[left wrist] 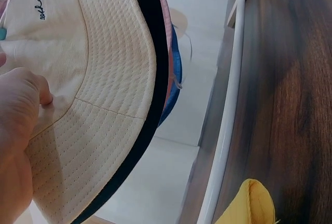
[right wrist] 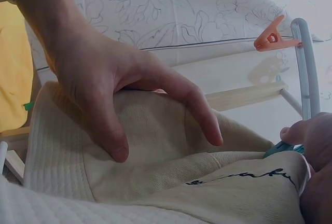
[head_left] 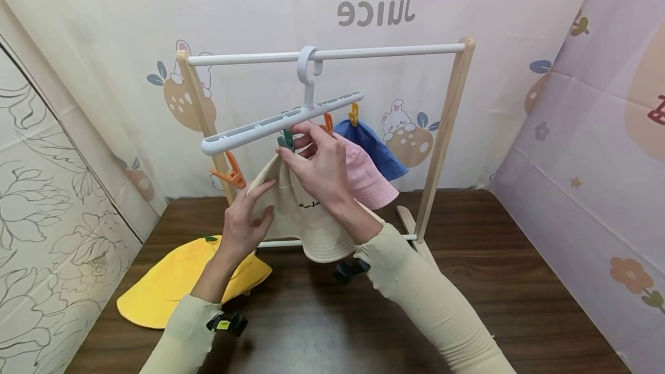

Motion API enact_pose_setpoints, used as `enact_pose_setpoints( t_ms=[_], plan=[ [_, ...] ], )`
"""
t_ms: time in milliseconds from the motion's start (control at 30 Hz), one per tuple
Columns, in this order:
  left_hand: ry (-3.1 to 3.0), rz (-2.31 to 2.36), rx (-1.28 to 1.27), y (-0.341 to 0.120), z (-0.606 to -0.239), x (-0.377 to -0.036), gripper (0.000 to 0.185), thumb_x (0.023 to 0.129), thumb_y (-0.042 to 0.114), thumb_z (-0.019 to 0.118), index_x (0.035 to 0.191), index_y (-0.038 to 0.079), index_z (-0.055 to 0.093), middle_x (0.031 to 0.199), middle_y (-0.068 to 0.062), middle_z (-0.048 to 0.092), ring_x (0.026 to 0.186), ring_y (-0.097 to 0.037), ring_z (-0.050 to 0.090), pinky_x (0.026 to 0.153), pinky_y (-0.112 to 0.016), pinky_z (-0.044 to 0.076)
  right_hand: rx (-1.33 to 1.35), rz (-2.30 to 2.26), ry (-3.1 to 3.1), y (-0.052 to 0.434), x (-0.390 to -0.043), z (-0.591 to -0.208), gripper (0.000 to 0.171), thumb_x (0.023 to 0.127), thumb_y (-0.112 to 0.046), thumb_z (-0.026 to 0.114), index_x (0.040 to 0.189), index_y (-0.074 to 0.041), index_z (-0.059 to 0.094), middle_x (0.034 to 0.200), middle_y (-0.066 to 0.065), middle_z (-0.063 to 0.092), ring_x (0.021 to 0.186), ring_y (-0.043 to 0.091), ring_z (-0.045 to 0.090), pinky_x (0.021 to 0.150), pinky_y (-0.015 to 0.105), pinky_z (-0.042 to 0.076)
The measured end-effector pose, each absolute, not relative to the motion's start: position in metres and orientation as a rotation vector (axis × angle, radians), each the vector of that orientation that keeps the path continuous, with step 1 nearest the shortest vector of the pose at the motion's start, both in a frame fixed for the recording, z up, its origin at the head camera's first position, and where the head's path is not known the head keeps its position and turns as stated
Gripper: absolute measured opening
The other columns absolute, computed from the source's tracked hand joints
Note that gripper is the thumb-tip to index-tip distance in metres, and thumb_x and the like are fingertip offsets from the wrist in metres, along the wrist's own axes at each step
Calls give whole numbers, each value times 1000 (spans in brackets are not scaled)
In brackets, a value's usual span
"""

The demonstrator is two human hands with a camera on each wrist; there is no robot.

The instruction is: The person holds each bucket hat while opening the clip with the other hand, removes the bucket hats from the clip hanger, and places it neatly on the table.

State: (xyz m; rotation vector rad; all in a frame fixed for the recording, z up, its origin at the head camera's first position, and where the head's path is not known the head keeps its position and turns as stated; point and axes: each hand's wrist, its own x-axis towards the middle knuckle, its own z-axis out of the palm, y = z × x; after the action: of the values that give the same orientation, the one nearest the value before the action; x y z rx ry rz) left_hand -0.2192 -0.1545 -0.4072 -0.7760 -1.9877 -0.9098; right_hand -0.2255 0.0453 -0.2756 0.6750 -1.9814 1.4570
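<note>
— Sleeves come first, pale green, running up from the bottom edge over the table (head_left: 519, 258). What are the hands doing?

— Left hand (head_left: 244, 221) lies against the side of the cream hat (head_left: 303, 227), fingers curved round its crown, thumb lower on the cloth. The right wrist view shows it plainly: fingers spread and bent over the fabric, gripping it softly.

— And the right hand (head_left: 322, 163)?

— It is up at the hat's top, just under the hanger (head_left: 283, 123). Its fingertips pinch the cloth at the teal clip (head_left: 286, 142). Whether that clip has bitten the cloth, I cannot tell.

— Where is the hat relative to the hanger?

— Right below its middle, brim down, hanging in front of the rack's lower rail (left wrist: 228, 105).

— What else hangs from the hanger?

— Behind the cream hat, a pink hat (head_left: 369, 180) under an orange clip (head_left: 327, 123), and past that a blue hat (head_left: 371, 146) under a yellow clip (head_left: 354, 114). Another orange clip (head_left: 231, 173) dangles free below the hanger's left end.

— And the hanger itself?

— White, tilted, its left end lower, hooked over the rack's top bar (head_left: 395, 51).

— Anything below it?

— A yellow hat (head_left: 166, 281) lies flat on the table, down and left of the hanger, apart from both hands.
</note>
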Motion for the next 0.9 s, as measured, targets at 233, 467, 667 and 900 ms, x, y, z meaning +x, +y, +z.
enact_pose_setpoints(
  t_ms=[233,467,667,900],
  plan=[
    [-1981,-904,-775,-154,-408,-217,68,87,-19,81,148,5,64,144,-31,69,121,-51,73,90,-66,68,672,1461,-1979,45,-226,-276,32,95,-8,89,121,5,76,101,22,84,81,32,80,75,25,64],
    [-1981,-905,-776,-154,-410,-216,68,87,-19,80,148,5,64,142,-32,69,117,-50,74,85,-64,69,667,1463,-1970,45,-226,-277,32,94,-6,89,121,6,76,100,23,83,82,32,80,77,30,67],
    [-1986,-916,-768,-153,-412,-214,68,86,-19,80,148,5,64,142,-33,69,120,-52,74,89,-67,67,678,1474,-1968,45,-227,-278,33,95,-5,88,123,6,75,101,24,82,82,34,80,80,43,71],
    [-1989,-939,-760,-151,-415,-213,69,87,-19,81,149,4,63,144,-32,68,127,-53,72,96,-69,65,671,1472,-1970,46,-225,-277,33,96,-6,88,123,7,74,101,25,82,84,35,80,81,44,71]
  ],
)
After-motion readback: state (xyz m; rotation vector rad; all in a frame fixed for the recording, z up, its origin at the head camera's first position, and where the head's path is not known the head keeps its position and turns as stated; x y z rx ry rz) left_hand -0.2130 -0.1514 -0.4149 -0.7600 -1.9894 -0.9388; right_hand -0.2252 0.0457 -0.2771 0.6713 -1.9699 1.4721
